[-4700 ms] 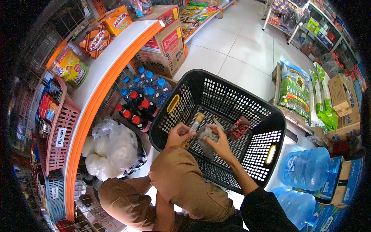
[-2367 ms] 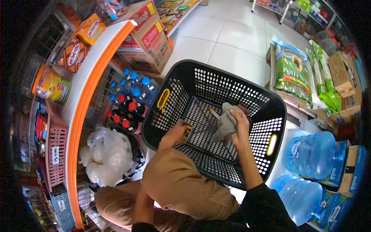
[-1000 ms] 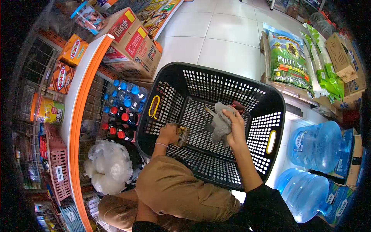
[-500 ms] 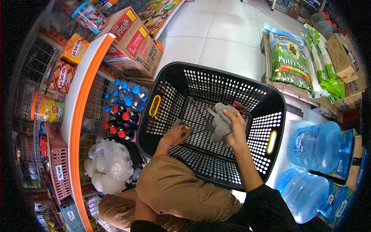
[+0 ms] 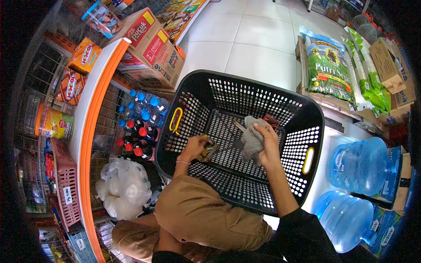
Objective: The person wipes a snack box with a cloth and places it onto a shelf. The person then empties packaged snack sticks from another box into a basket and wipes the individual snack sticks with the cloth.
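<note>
A black perforated basket (image 5: 258, 94) with yellow handles stands in front of my knees. Inside its left part, my left hand (image 5: 193, 148) has its fingers closed on a small clear packet (image 5: 208, 151) with yellowish and brown contents. My right hand (image 5: 269, 147) grips a crumpled grey cloth (image 5: 252, 142) over the basket's middle. Beside the cloth, a thin pale stick-like item (image 5: 239, 127) points up to the left. Just behind my right fingers lies a dark red packet (image 5: 271, 121), partly hidden.
Bottles with blue and red caps (image 5: 142, 131) and a plastic bag of white bundles (image 5: 125, 188) are on the left, beside an orange-edged shelf (image 5: 103, 87). Cartons (image 5: 153, 57) stand behind. To the right are a rice sack (image 5: 326, 65) and large blue water jugs (image 5: 357, 166).
The view has shifted since the oldest frame. My left hand has moved left and lower, turning the small packet lately. My right hand went right with the cloth and now stays nearly still.
</note>
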A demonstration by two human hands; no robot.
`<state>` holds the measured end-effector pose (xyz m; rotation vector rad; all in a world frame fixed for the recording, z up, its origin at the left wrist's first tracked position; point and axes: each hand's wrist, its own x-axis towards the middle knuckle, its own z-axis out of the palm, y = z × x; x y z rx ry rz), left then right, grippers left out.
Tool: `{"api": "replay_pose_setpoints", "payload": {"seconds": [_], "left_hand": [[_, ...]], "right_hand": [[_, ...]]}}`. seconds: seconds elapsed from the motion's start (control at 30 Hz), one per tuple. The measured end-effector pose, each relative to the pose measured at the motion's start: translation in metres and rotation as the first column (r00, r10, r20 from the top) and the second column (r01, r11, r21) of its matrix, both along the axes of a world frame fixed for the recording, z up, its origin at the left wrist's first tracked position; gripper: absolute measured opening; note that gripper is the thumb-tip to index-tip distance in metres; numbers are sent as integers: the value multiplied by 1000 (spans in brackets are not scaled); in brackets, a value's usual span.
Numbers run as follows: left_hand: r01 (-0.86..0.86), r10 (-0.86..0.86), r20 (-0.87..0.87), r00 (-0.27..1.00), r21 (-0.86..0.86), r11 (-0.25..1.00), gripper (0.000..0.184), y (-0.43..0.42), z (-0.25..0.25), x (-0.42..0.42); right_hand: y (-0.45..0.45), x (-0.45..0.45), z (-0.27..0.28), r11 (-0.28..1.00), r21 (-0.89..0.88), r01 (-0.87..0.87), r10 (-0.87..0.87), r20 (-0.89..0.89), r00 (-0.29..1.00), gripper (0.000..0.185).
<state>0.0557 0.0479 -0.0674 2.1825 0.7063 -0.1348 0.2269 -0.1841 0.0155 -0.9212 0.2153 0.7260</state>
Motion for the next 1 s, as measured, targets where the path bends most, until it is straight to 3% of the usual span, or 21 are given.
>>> {"api": "replay_pose_setpoints", "payload": {"seconds": [0.07, 0.17, 0.27, 0.37, 0.47, 0.5, 0.6, 0.73, 0.83, 0.93, 0.97, 1.0], "left_hand": [[69, -54, -244, 968, 55, 996, 36, 1, -7, 0], [183, -125, -272, 954, 202, 962, 36, 0, -24, -14], [159, -97, -272, 957, 214, 964, 36, 7, -6, -7], [54, -44, -36, 998, 375, 926, 39, 4, 2, -5], [62, -105, 66, 992, 465, 883, 32, -3, 2, -4], [82, -101, 29, 995, 382, 921, 32, -2, 0, -3], [110, -120, 4, 993, 376, 920, 31, -1, 1, -6], [-29, 21, 40, 999, 208, 978, 37, 9, -20, -11], [128, -137, -5, 991, 392, 911, 46, 15, -36, -18], [197, -181, -78, 980, 398, 896, 53, 11, -30, -16], [157, -103, -191, 976, 294, 943, 53, -3, 11, -8], [153, -105, -170, 980, 304, 940, 53, 0, -1, -8]], "right_hand": [[0, 0, 1, 1000, -5, -15, 15, 8, 1000, 35], [0, 0, -1, 1000, -2, -23, 23, 18, 1000, 33], [0, -1, 3, 1000, -11, -2, 2, 6, 1000, 35], [0, -1, -4, 1000, -1, 1, -1, 29, 1000, 35], [0, 0, 0, 1000, -3, 10, -10, 0, 1000, 36], [0, 1, 0, 1000, -9, 3, -3, 2, 1000, 36], [-2, 2, -1, 999, -35, -6, 6, 5, 1000, 36], [0, 1, -4, 998, -57, 2, -2, -6, 1000, 35], [1, 0, -8, 998, -65, -4, 4, -9, 1000, 35], [2, -2, -10, 998, -63, -1, 1, -3, 1000, 34], [2, -3, -11, 998, -59, 1, -1, 1, 1000, 34], [2, -4, -13, 998, -64, -3, 3, 1, 1000, 34]]}}
